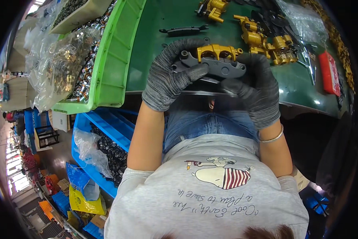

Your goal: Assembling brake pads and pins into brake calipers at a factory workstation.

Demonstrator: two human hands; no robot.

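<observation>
Near the table's front edge, both my hands, in grey knit gloves, hold a gold brake caliper [219, 51] with a dark grey brake pad [223, 69] on its near side. My left hand [171, 75] is closed around the left end, its thumb lying along the pad. At the right end, the fingers of my right hand [257, 85] curl round behind the part, with the thumb below the pad. Those right fingertips are partly hidden. A loose dark brake pad [183, 30] lies on the green table [147, 44] just beyond my left hand.
More gold calipers [252, 38] and another gold caliper [212, 8] lie farther back. At the right are a red box [329, 73] and thin metal rods [306, 59]. A green crate [117, 51] of small metal parts stands left, above a blue bin [101, 175] holding black parts.
</observation>
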